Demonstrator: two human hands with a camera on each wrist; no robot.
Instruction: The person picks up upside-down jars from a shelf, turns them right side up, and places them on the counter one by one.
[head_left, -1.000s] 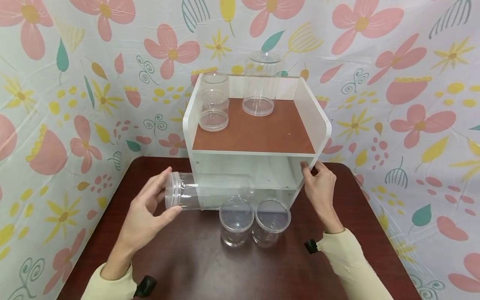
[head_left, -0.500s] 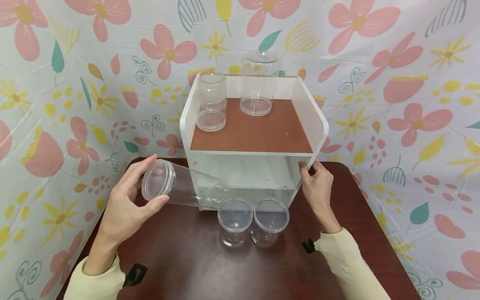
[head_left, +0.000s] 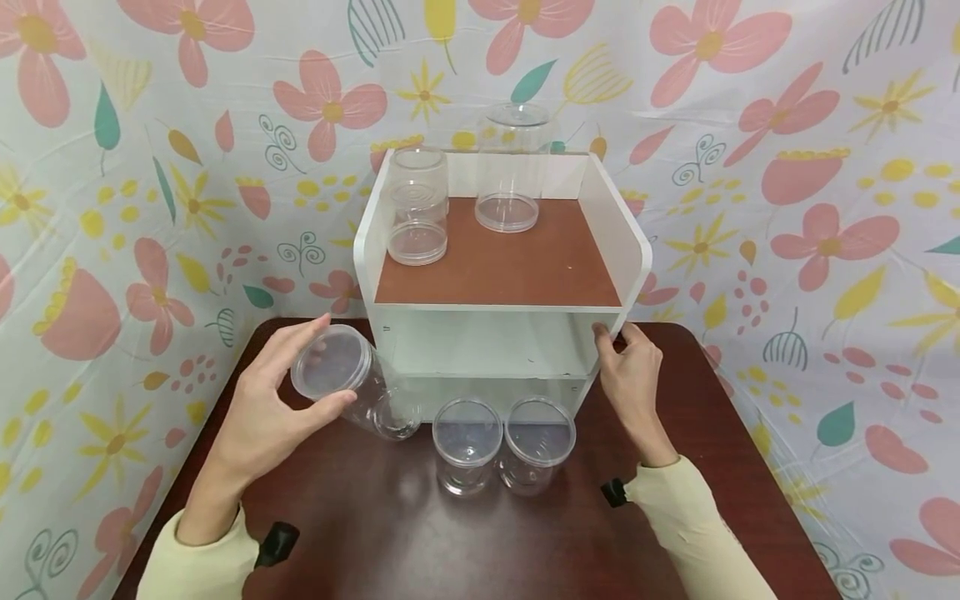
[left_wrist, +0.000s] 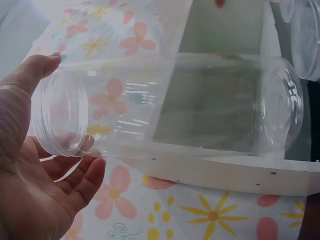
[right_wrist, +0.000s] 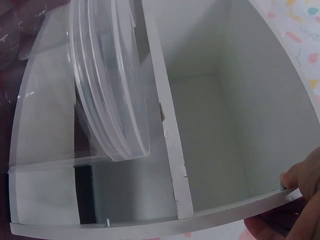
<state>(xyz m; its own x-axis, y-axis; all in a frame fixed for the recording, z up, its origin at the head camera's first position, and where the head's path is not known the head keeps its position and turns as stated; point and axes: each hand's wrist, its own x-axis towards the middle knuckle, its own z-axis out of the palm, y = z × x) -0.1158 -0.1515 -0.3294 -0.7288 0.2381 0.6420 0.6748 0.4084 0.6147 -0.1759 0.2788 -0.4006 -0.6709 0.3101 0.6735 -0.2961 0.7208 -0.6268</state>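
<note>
At lower left of the head view, the left hand (head_left: 262, 421) grips a tall clear plastic jar (head_left: 352, 383) by its lidded end, tilted clear of the white two-tier shelf (head_left: 637, 242), whose front right edge the right hand (head_left: 633, 379) clasps, seemingly steadying it.

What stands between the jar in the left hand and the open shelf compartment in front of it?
Nothing visible. The left hand holds the clear jar tilted at the white shelf's left front corner, and the middle compartment looks open. Two lidded jars stand on the table lower down, in front of the shelf's bottom, right of the held jar.
</note>
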